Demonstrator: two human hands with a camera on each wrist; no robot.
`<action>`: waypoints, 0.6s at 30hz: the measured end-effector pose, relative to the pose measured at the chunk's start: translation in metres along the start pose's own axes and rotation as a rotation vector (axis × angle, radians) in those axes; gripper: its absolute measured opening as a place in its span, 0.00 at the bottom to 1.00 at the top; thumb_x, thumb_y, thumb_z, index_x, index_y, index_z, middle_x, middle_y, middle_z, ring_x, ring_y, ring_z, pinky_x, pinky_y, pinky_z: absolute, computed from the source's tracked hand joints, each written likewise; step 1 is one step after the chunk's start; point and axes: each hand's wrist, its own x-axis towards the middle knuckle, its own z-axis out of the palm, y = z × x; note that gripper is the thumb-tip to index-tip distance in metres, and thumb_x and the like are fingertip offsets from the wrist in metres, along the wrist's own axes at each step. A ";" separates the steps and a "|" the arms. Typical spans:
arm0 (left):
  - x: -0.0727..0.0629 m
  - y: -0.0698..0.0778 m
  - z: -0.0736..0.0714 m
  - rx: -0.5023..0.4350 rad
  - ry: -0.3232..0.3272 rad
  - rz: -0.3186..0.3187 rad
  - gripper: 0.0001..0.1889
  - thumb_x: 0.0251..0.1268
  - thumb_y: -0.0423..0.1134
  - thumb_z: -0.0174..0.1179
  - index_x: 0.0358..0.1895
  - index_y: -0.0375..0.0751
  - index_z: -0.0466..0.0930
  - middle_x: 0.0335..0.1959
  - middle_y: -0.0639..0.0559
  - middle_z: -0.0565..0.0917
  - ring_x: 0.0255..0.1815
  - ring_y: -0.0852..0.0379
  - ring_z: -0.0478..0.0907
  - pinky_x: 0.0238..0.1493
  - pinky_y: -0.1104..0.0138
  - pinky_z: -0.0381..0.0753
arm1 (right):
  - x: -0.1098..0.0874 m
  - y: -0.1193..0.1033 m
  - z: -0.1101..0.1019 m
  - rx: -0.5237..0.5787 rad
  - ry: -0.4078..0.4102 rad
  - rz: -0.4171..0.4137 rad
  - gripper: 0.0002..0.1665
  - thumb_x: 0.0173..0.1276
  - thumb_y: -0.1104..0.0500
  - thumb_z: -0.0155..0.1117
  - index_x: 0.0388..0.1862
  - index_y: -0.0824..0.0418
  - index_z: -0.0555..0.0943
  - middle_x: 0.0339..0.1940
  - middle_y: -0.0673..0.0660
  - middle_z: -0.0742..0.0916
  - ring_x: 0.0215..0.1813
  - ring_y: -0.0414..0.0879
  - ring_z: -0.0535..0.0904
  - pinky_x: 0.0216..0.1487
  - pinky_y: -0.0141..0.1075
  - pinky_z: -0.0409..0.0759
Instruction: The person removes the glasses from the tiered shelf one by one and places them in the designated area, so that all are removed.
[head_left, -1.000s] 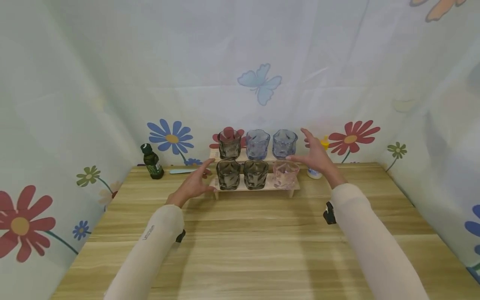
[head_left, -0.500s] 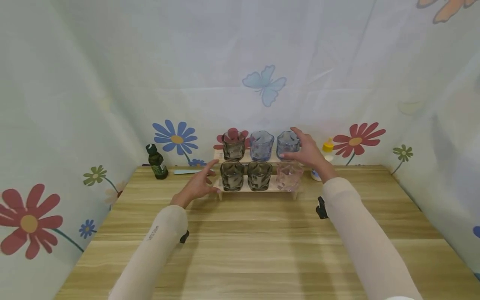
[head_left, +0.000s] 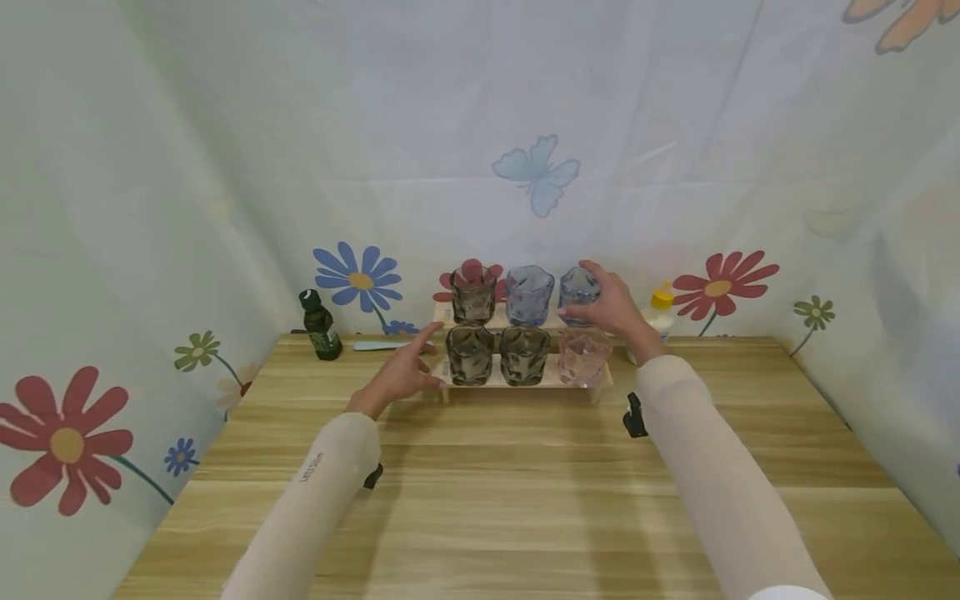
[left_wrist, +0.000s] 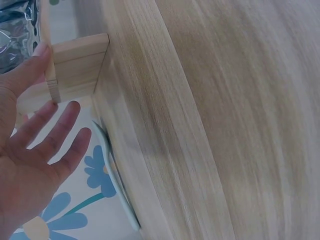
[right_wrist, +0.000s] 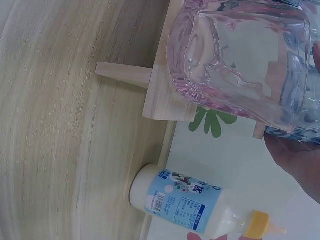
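A two-tier wooden rack (head_left: 553, 375) holds textured glasses. On the upper tier stand a dark glass (head_left: 473, 296), a blue glass (head_left: 529, 296) and another blue glass (head_left: 576, 289) at the right end. Below them are two dark glasses (head_left: 470, 357) and a pink glass (head_left: 583, 358). My right hand (head_left: 618, 310) holds the right-end blue glass from its right side, thumb in front and a finger at the rim. At the rack's left end, my left hand (head_left: 401, 372) touches the wood with thumb and index finger, its other fingers spread, seen closely in the left wrist view.
Left of the rack stand a dark green bottle (head_left: 321, 327) and a pale blue flat utensil (head_left: 381, 345) on the wooden table (head_left: 495, 492). A white bottle with a yellow cap (right_wrist: 182, 197) stands just right of it. A flower-printed curtain (head_left: 420, 108) hangs close behind.
My right hand has moved left from beside the upper right blue glass and taken hold of it. The left hand stays at the rack's left end; the view has shifted slightly.
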 end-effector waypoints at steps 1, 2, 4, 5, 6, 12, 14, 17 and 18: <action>-0.001 0.000 0.000 -0.004 -0.001 0.000 0.55 0.55 0.37 0.75 0.81 0.61 0.46 0.67 0.34 0.74 0.50 0.39 0.82 0.49 0.49 0.82 | 0.000 0.000 0.001 -0.001 0.002 0.003 0.57 0.63 0.49 0.74 0.82 0.55 0.52 0.78 0.71 0.61 0.78 0.69 0.56 0.72 0.65 0.60; -0.001 0.000 0.000 -0.007 0.000 0.000 0.55 0.55 0.37 0.75 0.81 0.61 0.46 0.67 0.34 0.74 0.50 0.39 0.82 0.50 0.49 0.82 | 0.001 0.001 0.001 -0.002 0.005 0.006 0.56 0.63 0.49 0.74 0.82 0.55 0.52 0.78 0.71 0.61 0.78 0.70 0.56 0.72 0.65 0.60; -0.001 0.001 0.000 -0.010 -0.001 0.003 0.55 0.56 0.37 0.75 0.81 0.61 0.45 0.67 0.34 0.74 0.49 0.40 0.82 0.49 0.49 0.82 | 0.001 0.002 0.002 -0.003 0.012 0.011 0.56 0.63 0.49 0.74 0.82 0.55 0.52 0.78 0.71 0.61 0.78 0.70 0.57 0.72 0.65 0.60; 0.000 0.001 0.000 -0.012 -0.002 0.004 0.55 0.56 0.37 0.75 0.81 0.61 0.45 0.67 0.34 0.74 0.49 0.40 0.82 0.49 0.49 0.82 | 0.002 0.002 0.002 -0.003 0.014 0.014 0.56 0.63 0.49 0.74 0.82 0.54 0.52 0.78 0.72 0.61 0.77 0.70 0.57 0.72 0.65 0.60; 0.000 0.001 0.000 -0.012 -0.002 0.005 0.55 0.56 0.37 0.74 0.81 0.61 0.45 0.66 0.34 0.74 0.49 0.40 0.82 0.49 0.49 0.82 | 0.002 0.002 0.002 -0.003 0.016 0.017 0.56 0.63 0.49 0.74 0.82 0.54 0.52 0.78 0.72 0.61 0.77 0.70 0.57 0.72 0.65 0.60; 0.001 0.000 0.000 0.001 0.003 0.008 0.55 0.56 0.37 0.75 0.81 0.60 0.46 0.66 0.35 0.75 0.48 0.41 0.82 0.49 0.49 0.82 | 0.002 0.000 0.003 0.005 0.021 0.027 0.55 0.64 0.49 0.73 0.82 0.54 0.53 0.78 0.72 0.62 0.77 0.70 0.58 0.71 0.65 0.61; 0.001 0.000 0.000 0.005 0.001 0.004 0.55 0.56 0.37 0.75 0.81 0.60 0.46 0.66 0.35 0.75 0.48 0.41 0.83 0.49 0.50 0.82 | 0.001 0.000 0.004 0.007 0.030 0.028 0.54 0.64 0.50 0.73 0.81 0.54 0.54 0.77 0.72 0.63 0.76 0.70 0.58 0.71 0.65 0.62; 0.001 -0.001 0.001 0.010 -0.002 -0.004 0.55 0.56 0.37 0.75 0.81 0.61 0.45 0.66 0.35 0.74 0.48 0.42 0.83 0.49 0.50 0.82 | -0.001 0.001 0.006 0.006 0.051 0.025 0.53 0.64 0.49 0.73 0.81 0.54 0.55 0.77 0.71 0.64 0.76 0.69 0.60 0.71 0.64 0.63; 0.001 -0.001 0.001 0.012 -0.002 -0.005 0.55 0.56 0.37 0.75 0.81 0.62 0.45 0.67 0.35 0.74 0.48 0.42 0.83 0.49 0.50 0.82 | -0.001 0.001 0.007 0.006 0.060 0.023 0.53 0.64 0.49 0.73 0.81 0.54 0.56 0.76 0.71 0.64 0.75 0.69 0.61 0.71 0.64 0.63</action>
